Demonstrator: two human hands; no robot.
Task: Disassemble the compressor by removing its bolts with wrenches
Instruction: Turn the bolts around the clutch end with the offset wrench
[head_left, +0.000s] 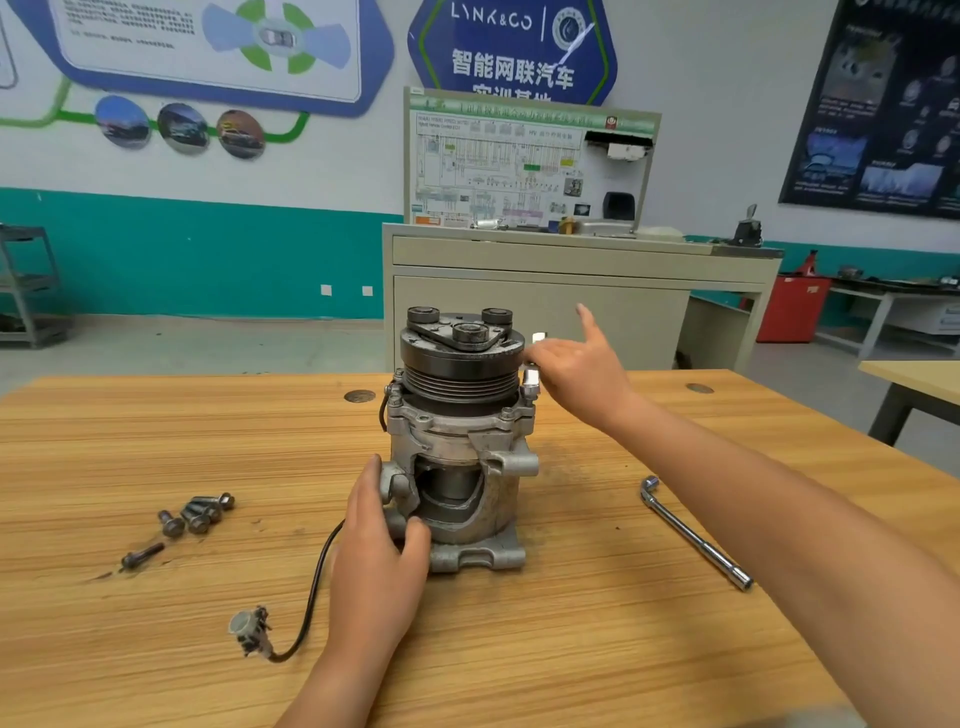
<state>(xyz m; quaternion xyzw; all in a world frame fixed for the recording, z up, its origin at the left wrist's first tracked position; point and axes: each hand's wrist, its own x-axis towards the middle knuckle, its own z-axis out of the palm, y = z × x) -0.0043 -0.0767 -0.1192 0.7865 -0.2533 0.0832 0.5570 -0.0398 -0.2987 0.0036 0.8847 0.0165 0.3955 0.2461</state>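
The grey metal compressor stands upright in the middle of the wooden table, its black pulley on top. My left hand grips its lower left side, thumb against the cut-away opening. My right hand is at the upper right, beside the pulley, pinching a small silver socket wrench that sits upright on a bolt at the flange; the index finger points up. Several removed bolts lie on the table to the left.
An L-shaped socket wrench lies on the table to the right. The compressor's black cable ends in a grey plug at front left. A beige cabinet with a wiring diagram board stands behind the table.
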